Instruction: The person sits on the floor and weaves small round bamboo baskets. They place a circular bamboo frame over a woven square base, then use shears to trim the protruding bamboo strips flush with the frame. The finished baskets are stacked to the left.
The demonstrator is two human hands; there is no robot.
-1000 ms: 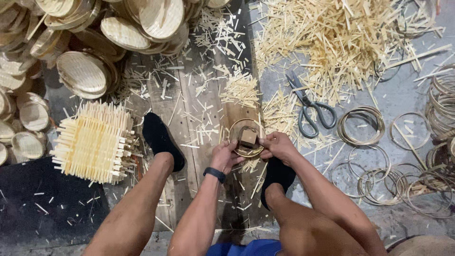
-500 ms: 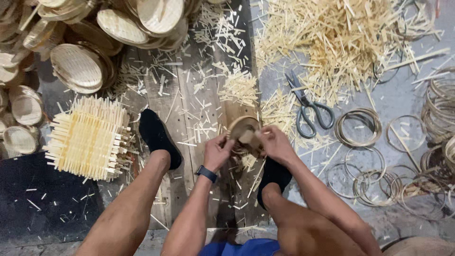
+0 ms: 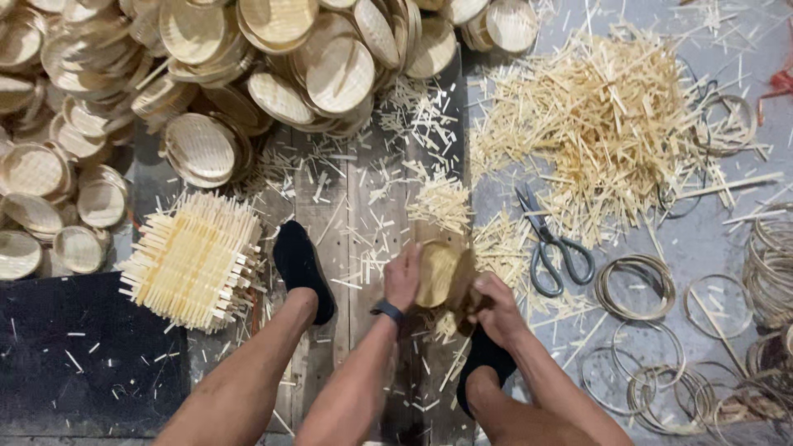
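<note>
**Small woven disc being gripped on edge over the plank floor: risks noted**

A small round woven bamboo disc (image 3: 435,274) is being held tilted, nearly on edge, between both hands just above the wooden plank floor (image 3: 347,215), between the two black-shod feet. The left hand (image 3: 403,279) is being kept closed on the disc's left rim; the right hand (image 3: 494,307) is being kept clamped on its right side, together with what appears to be a small block, though this cannot be told for certain.

Risks being judged from this position:
- The disc is being held by its rims only; uneven pressure could be warping or cracking the weave.
- Loose bamboo slivers (image 3: 607,132) are lying all around; one could be catching a finger or getting trapped under the rim.
- The scissors (image 3: 547,241) are lying just beside the right hand, blades pointing away; a sideways slip could be meeting the handles.
- The stacked bamboo rings (image 3: 634,285) are lying near the right forearm and could be knocked.
</note>
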